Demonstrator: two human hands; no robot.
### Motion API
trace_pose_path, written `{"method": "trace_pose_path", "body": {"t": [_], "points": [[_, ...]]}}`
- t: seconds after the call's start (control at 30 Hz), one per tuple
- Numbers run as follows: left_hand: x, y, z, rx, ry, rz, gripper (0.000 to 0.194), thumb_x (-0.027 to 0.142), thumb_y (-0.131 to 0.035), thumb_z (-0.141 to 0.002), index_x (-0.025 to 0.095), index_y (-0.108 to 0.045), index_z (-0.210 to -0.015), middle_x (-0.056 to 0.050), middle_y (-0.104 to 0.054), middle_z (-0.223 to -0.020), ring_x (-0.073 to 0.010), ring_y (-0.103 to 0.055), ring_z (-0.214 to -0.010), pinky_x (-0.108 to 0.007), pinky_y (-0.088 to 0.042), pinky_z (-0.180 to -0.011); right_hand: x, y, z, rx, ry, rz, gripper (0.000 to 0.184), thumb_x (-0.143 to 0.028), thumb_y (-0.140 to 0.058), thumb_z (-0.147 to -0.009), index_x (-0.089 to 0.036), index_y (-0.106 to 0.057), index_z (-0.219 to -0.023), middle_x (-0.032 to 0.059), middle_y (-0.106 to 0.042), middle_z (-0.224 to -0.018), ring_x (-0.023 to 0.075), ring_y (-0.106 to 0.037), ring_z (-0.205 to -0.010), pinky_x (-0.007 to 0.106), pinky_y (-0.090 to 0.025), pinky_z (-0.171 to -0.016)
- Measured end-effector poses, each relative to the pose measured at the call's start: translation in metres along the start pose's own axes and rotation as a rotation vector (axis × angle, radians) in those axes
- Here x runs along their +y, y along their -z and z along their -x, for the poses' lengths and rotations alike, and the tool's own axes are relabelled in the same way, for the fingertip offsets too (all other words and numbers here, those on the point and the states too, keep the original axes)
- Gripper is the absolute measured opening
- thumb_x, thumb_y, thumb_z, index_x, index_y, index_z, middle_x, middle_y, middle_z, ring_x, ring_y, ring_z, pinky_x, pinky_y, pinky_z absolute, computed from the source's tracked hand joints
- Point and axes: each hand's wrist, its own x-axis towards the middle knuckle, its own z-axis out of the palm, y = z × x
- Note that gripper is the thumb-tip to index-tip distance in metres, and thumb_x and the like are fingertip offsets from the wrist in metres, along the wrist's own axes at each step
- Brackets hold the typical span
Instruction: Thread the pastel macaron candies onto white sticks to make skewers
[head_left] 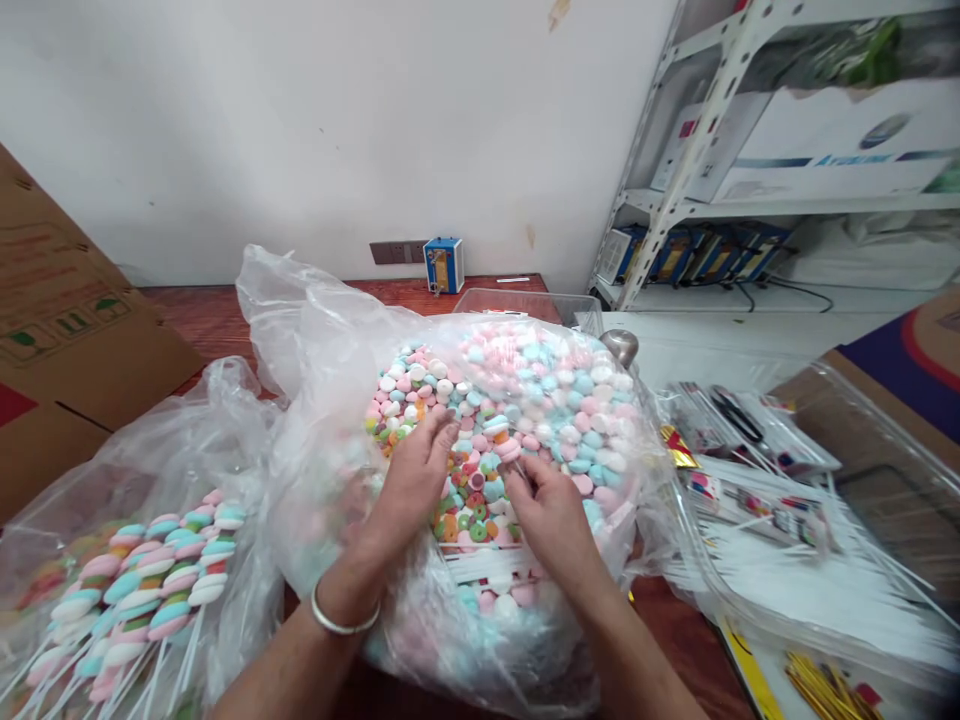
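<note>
A large clear plastic bag (315,380) lies open before me, full of pink, blue and white marshmallow candies (592,430). Ring-shaped gummy candies (469,515) in several colours lie in its middle. Between its fingertips my right hand (551,505) pinches a candy skewer (501,437), with marshmallows and an orange piece stacked on it. My left hand (416,475), wearing a bangle, is over the candies left of the skewer. Its thumb and fingers look drawn together; whatever they hold is hidden. White sticks (487,565) lie across the candies near my right wrist.
At left, a plastic bag holds several candy skewers (161,570), beside a cardboard box (67,320). To the right, a clear tray (712,570) holds white sticks and small packets. Gold twist ties (825,690) lie at lower right. A blue device (444,265) stands by the wall.
</note>
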Motion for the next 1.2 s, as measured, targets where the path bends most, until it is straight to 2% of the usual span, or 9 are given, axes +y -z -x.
{"method": "trace_pose_path", "body": {"t": [0.13,0.2,0.3,0.43,0.6,0.73,0.87,1.0,1.2], "points": [[-0.003,0.008,-0.029,-0.127,-0.329,-1.002,0.023,0.013,-0.051,-0.090,0.018,-0.072,-0.098,-0.012,-0.070,-0.102,-0.0280,-0.061,-0.103,-0.041,-0.045,-0.092,0.011,0.002,-0.033,-0.027,-0.017,0.132,0.021,-0.023,-0.051,-0.087,-0.020,-0.063,-0.070,-0.0010,-0.058,-0.062,0.0151,-0.049,-0.062,0.025,-0.027,-0.058],[-0.003,0.005,-0.035,-0.190,-0.361,-1.242,0.020,0.012,-0.053,-0.089,0.017,-0.072,-0.086,-0.013,-0.069,-0.094,-0.0301,-0.060,-0.100,-0.042,-0.045,-0.089,0.011,-0.004,-0.045,-0.059,-0.020,0.192,0.019,-0.018,-0.053,-0.084,-0.020,-0.069,-0.075,0.0008,-0.064,-0.065,0.0163,-0.053,-0.064,0.026,-0.026,-0.058],[-0.004,0.000,-0.034,-0.164,-0.345,-1.328,0.017,0.015,-0.055,-0.088,0.017,-0.071,-0.083,-0.015,-0.068,-0.098,-0.0334,-0.059,-0.103,-0.046,-0.043,-0.088,0.008,-0.018,-0.057,-0.089,-0.040,0.258,0.016,-0.017,-0.058,-0.082,-0.019,-0.074,-0.079,0.0068,-0.072,-0.074,0.0201,-0.060,-0.071,0.027,-0.027,-0.060],[-0.004,0.000,-0.032,-0.154,-0.326,-1.252,0.016,0.011,-0.054,-0.086,0.018,-0.068,-0.090,-0.014,-0.069,-0.099,-0.0337,-0.060,-0.105,-0.046,-0.042,-0.087,0.009,-0.030,-0.063,-0.119,-0.042,0.249,0.011,-0.014,-0.063,-0.077,-0.018,-0.073,-0.075,0.0090,-0.074,-0.077,0.0216,-0.064,-0.075,0.026,-0.032,-0.062],[-0.001,0.009,-0.027,-0.090,-0.302,-1.059,0.011,0.010,-0.057,-0.082,0.020,-0.062,-0.087,-0.006,-0.070,-0.089,-0.0241,-0.064,-0.090,-0.035,-0.044,-0.079,0.017,-0.024,-0.060,-0.046,-0.048,0.109,0.011,-0.018,-0.061,-0.077,-0.019,-0.072,-0.077,0.0050,-0.074,-0.075,0.0207,-0.064,-0.073,0.025,-0.038,-0.064],[0.002,0.013,-0.013,-0.100,-0.199,-0.569,0.005,0.018,-0.063,-0.080,0.020,-0.059,-0.082,0.000,-0.066,-0.075,-0.0172,-0.062,-0.071,-0.028,-0.045,-0.067,0.019,-0.015,-0.051,0.048,-0.019,-0.095,0.025,-0.037,-0.058,-0.084,-0.019,-0.073,-0.091,0.0047,-0.075,-0.088,0.0215,-0.064,-0.081,0.027,-0.044,-0.072],[0.002,0.008,-0.002,-0.180,-0.094,-0.172,0.007,0.020,-0.065,-0.078,0.020,-0.059,-0.081,0.002,-0.065,-0.068,-0.0155,-0.064,-0.066,-0.026,-0.048,-0.064,0.012,-0.011,-0.043,0.011,0.027,-0.302,0.027,-0.039,-0.058,-0.081,-0.018,-0.072,-0.092,0.0037,-0.075,-0.090,0.0208,-0.065,-0.083,0.028,-0.049,-0.075],[0.005,0.005,0.000,-0.146,-0.072,-0.089,0.004,0.020,-0.065,-0.079,0.020,-0.061,-0.080,0.003,-0.066,-0.065,-0.0143,-0.064,-0.061,-0.025,-0.048,-0.062,0.006,-0.010,-0.037,-0.063,0.042,-0.453,0.023,-0.034,-0.059,-0.081,-0.018,-0.070,-0.092,0.0029,-0.073,-0.090,0.0195,-0.065,-0.083,0.029,-0.052,-0.075],[0.012,0.005,0.003,-0.102,-0.087,-0.096,0.006,0.018,-0.067,-0.076,0.019,-0.061,-0.076,0.003,-0.063,-0.064,-0.0131,-0.061,-0.060,-0.023,-0.047,-0.058,0.004,-0.010,-0.029,-0.093,-0.009,-0.599,0.030,-0.044,-0.065,-0.082,-0.018,-0.066,-0.097,0.0038,-0.070,-0.088,0.0168,-0.062,-0.073,0.027,-0.052,-0.064]]}}
